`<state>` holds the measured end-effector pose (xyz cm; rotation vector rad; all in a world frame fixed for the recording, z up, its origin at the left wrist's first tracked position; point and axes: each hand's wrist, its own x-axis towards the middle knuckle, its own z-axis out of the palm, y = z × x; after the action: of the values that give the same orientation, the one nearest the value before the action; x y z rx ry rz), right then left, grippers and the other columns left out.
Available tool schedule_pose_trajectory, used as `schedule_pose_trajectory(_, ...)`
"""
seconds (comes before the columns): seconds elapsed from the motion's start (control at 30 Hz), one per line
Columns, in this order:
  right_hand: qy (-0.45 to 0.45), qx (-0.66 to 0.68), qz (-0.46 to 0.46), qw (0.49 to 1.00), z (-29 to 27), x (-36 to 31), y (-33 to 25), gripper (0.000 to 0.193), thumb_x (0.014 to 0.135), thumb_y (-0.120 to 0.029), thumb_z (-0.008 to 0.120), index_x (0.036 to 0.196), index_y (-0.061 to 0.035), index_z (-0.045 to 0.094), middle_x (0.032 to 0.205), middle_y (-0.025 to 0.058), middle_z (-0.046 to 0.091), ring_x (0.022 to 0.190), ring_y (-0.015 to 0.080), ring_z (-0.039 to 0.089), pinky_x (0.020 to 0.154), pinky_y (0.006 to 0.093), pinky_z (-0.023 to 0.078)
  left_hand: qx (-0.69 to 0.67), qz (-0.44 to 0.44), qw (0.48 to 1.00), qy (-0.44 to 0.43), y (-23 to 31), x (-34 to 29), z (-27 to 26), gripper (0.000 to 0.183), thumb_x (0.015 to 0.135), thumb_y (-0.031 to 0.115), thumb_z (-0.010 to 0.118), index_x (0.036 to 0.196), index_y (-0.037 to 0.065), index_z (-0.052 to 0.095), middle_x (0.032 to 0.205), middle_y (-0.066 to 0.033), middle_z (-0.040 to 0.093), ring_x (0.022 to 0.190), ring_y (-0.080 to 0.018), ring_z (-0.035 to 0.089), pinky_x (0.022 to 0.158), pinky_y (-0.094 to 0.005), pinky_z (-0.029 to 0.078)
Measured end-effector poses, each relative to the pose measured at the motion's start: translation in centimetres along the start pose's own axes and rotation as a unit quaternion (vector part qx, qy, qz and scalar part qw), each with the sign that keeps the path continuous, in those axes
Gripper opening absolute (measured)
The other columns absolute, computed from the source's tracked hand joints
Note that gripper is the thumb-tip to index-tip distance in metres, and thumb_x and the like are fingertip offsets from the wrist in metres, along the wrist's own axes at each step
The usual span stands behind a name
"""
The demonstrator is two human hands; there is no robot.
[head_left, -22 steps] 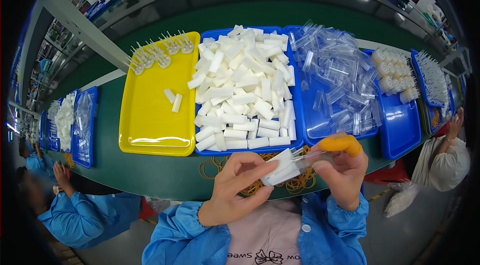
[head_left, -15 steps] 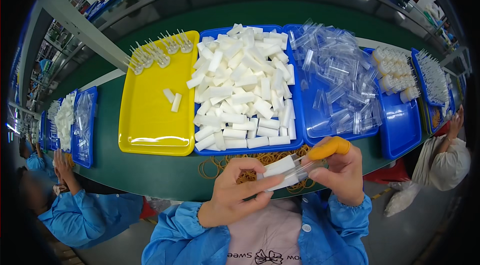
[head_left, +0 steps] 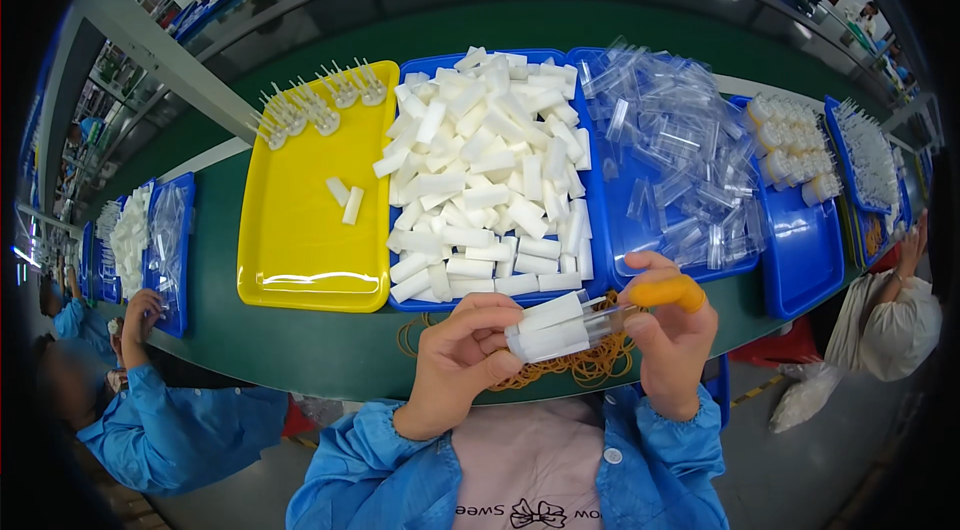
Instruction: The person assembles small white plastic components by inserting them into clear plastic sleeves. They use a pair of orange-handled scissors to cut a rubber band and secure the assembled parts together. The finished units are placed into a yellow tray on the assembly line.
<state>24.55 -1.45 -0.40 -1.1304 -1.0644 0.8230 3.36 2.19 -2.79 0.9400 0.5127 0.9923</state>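
In front of my chest, my left hand [head_left: 462,355] is closed round the near-left end of two white foam blocks [head_left: 550,327] lying side by side, with clear plastic around them. My right hand [head_left: 668,340], an orange finger cover [head_left: 668,293] on one finger, pinches the other end, where a clear plastic sleeve [head_left: 604,323] juts out past the foam. Its fingertips partly hide that end, so what lies inside there is hard to make out. Beneath the hands, a heap of tan rubber bands [head_left: 580,366] lies on the green table [head_left: 350,355].
A yellow tray [head_left: 300,240] holds pronged white pieces and two loose foam blocks. A blue tray [head_left: 595,280] is heaped with foam, another blue tray [head_left: 625,255] with clear sleeves. Farther right, a blue tray [head_left: 805,265] holds white parts. Co-workers [head_left: 180,430] sit on both sides.
My left hand has shifted its hold to the end of the foam blocks, and more of them shows. My right fingers have moved slightly outward. The co-worker at left has moved a hand toward a tray.
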Motion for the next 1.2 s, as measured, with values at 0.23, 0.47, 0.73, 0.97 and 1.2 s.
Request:
schedule_pose_trajectory(0.23,0.004,-0.075,-0.082,0.994,0.3,-0.7,-0.9,0.018,0.070,-0.008,0.074,0.085,-0.0037,0.064,0.087,0.0050,0.064,0.110,0.0321,0.051,0.099,0.0491,0.032,-0.017,-0.013,1.000,-0.001,1.5,-0.7,0.0,0.042,0.078,-0.007,0.067,0.118,-0.006,0.054,0.121,-0.0137,0.046,0.109,-0.0233,0.054,0.094,-0.0344,0.047)
schedule_pose_trajectory(0.47,-0.003,-0.076,-0.076,0.994,1.4,-1.6,-1.4,0.018,0.068,-0.010,0.077,0.082,-0.0063,0.066,0.085,0.0037,0.064,0.109,0.0298,0.054,0.104,0.0539,0.026,0.015,0.041,0.999,0.001,1.2,-0.6,0.7,0.040,0.076,-0.006,0.069,0.114,-0.006,0.055,0.113,-0.0139,0.049,0.108,-0.0231,0.054,0.095,-0.0358,0.047)
schedule_pose_trajectory(0.73,0.000,-0.054,-0.059,0.997,2.3,-2.0,-1.2,0.019,0.067,-0.008,0.077,0.082,-0.0059,0.066,0.086,0.0034,0.063,0.103,0.0274,0.058,0.103,0.0538,0.028,0.045,0.055,0.997,-0.003,0.9,-0.8,0.6,0.040,0.074,-0.002,0.073,0.111,-0.006,0.057,0.112,-0.0141,0.049,0.105,-0.0218,0.055,0.095,-0.0356,0.047)
schedule_pose_trajectory(0.97,-0.094,-0.107,-0.058,0.988,1.1,-0.4,-0.9,0.024,0.067,-0.007,0.076,0.088,-0.0025,0.066,0.091,0.0054,0.063,0.102,0.0277,0.058,0.094,0.0420,0.040,-0.001,0.014,1.000,0.004,0.7,-0.2,0.1,0.048,0.076,-0.007,0.068,0.120,-0.004,0.050,0.112,-0.0123,0.052,0.106,-0.0211,0.055,0.094,-0.0348,0.047)
schedule_pose_trajectory(1.2,0.011,-0.570,-0.122,0.812,-3.5,6.7,1.8,0.038,0.071,-0.014,0.072,0.107,-0.0057,0.063,0.095,0.0084,0.060,0.092,0.0249,0.055,0.083,0.0390,0.041,-0.021,0.000,0.996,0.081,0.4,-0.1,-0.7,0.052,0.076,-0.010,0.061,0.125,-0.001,0.048,0.112,-0.0098,0.056,0.105,-0.0192,0.056,0.091,-0.0320,0.046)
